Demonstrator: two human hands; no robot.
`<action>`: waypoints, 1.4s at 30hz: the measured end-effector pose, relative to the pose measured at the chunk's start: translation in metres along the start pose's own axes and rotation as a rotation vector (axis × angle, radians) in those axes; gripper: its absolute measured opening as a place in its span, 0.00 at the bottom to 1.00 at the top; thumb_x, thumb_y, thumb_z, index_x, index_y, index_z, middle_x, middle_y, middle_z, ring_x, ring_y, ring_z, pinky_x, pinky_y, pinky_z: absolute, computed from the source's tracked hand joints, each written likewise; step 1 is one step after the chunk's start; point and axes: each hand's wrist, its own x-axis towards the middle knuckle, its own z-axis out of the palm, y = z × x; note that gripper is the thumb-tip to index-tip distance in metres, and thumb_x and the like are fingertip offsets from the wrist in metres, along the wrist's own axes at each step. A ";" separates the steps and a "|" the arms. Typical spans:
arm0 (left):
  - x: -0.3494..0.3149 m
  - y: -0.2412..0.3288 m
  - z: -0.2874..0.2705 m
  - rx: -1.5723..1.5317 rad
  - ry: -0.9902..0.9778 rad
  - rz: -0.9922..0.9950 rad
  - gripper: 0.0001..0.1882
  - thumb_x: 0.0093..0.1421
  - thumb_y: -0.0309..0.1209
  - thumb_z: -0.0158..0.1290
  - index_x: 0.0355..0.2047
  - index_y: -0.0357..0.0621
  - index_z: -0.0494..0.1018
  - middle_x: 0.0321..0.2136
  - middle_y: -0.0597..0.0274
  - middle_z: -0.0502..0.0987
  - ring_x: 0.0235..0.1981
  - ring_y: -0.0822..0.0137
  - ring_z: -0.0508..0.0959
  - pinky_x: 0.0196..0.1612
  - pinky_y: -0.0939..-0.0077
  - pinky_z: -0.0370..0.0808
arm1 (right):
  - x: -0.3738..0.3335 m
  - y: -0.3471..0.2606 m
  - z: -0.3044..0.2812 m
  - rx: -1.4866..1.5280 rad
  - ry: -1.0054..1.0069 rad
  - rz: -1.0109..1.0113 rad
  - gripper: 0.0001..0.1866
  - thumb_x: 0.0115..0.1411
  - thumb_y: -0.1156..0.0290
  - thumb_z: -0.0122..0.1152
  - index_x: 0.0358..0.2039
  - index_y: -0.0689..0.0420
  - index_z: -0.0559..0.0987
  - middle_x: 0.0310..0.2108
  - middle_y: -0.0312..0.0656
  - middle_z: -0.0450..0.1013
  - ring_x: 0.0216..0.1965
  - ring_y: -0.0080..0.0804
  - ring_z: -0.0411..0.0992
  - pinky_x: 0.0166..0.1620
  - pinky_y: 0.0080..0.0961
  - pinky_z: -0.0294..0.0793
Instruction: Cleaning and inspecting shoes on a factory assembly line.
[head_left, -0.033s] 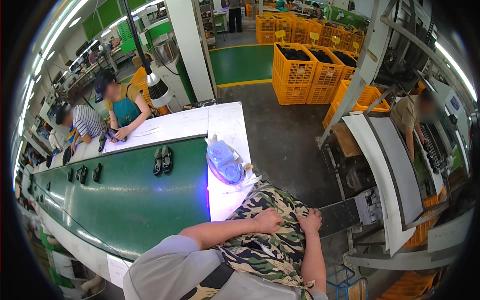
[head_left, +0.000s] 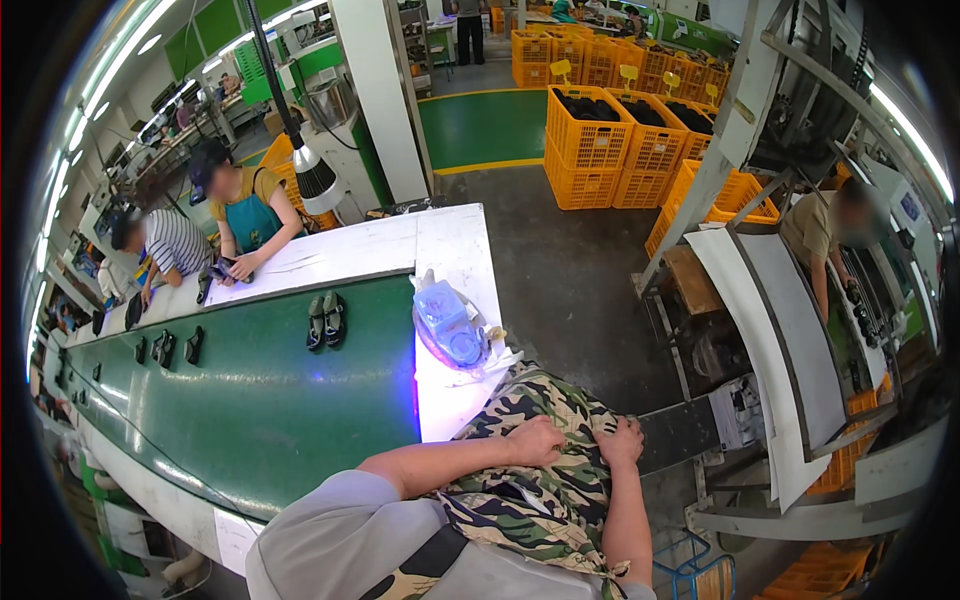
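A camouflage apron [head_left: 545,480] covers my front, bunched and creased in the middle. My left hand [head_left: 537,441] is closed like a fist against it, its fingers curled into the cloth. Near the apron's right edge, my right hand [head_left: 621,441] also has bent fingers gripping the fabric. Beyond my left hand, at the table's corner, lies a clear plastic bag [head_left: 440,315] with a blue tint and a rounded container. A pair of dark sandals [head_left: 326,321] stands side by side on the green conveyor belt [head_left: 250,410], out of reach of both hands.
A white tabletop edge [head_left: 470,245] borders the belt. Several dark shoes [head_left: 163,347] lie farther left, near a co-worker in a teal apron [head_left: 252,222] holding a shoe. Yellow crates [head_left: 590,150] are stacked beyond the aisle. To the right stands a metal frame with a curved white panel [head_left: 745,330].
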 end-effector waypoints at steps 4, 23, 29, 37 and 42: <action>0.000 0.000 0.000 0.012 -0.007 0.005 0.10 0.52 0.35 0.57 0.31 0.43 0.81 0.29 0.55 0.82 0.37 0.54 0.81 0.58 0.58 0.69 | 0.000 0.000 0.000 0.003 -0.009 0.009 0.43 0.49 0.49 0.71 0.64 0.51 0.71 0.66 0.52 0.62 0.64 0.56 0.63 0.64 0.48 0.67; 0.001 0.004 -0.006 0.015 0.004 0.029 0.09 0.52 0.34 0.57 0.30 0.43 0.80 0.28 0.55 0.81 0.36 0.55 0.80 0.55 0.60 0.70 | -0.002 -0.002 -0.005 0.041 -0.035 0.016 0.41 0.50 0.49 0.71 0.62 0.50 0.72 0.67 0.51 0.61 0.66 0.55 0.60 0.65 0.50 0.64; 0.003 0.004 -0.010 0.011 0.000 0.019 0.09 0.52 0.34 0.57 0.30 0.44 0.80 0.28 0.55 0.81 0.37 0.55 0.81 0.56 0.59 0.70 | 0.000 -0.005 -0.008 0.047 -0.034 0.015 0.40 0.49 0.48 0.71 0.61 0.50 0.72 0.66 0.52 0.61 0.66 0.55 0.61 0.64 0.50 0.64; 0.002 0.008 -0.006 0.006 -0.021 0.011 0.09 0.51 0.35 0.57 0.30 0.43 0.80 0.28 0.54 0.81 0.37 0.54 0.81 0.56 0.59 0.70 | -0.005 0.000 -0.009 0.035 -0.017 0.008 0.39 0.49 0.48 0.70 0.60 0.51 0.73 0.64 0.53 0.63 0.64 0.56 0.62 0.63 0.49 0.66; 0.000 0.008 -0.002 0.033 -0.011 0.022 0.10 0.49 0.35 0.56 0.29 0.44 0.80 0.27 0.54 0.81 0.36 0.54 0.81 0.53 0.58 0.71 | -0.009 0.003 -0.004 0.037 0.007 -0.012 0.40 0.50 0.50 0.69 0.62 0.51 0.72 0.64 0.51 0.65 0.63 0.56 0.64 0.63 0.48 0.67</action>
